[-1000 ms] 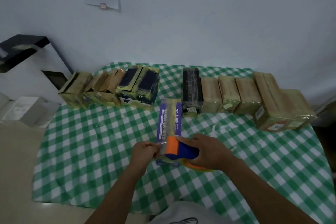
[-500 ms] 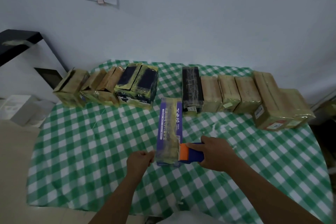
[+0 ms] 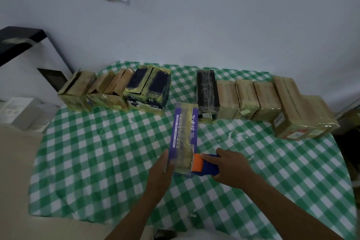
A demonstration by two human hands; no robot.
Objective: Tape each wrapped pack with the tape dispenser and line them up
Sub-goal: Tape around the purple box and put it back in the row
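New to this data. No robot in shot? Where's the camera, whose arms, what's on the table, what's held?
No robot: these are a person's two bare hands, filmed by one wide-angle camera worn on the head, looking forward and down. The right hand grips a blue and orange tape dispenser against the near end of a purple pack lying on a green checked tablecloth. The left hand lies flat against that pack's left side. Behind, taped packs stand in a row: a dark blue pair, a black one, several tan ones.
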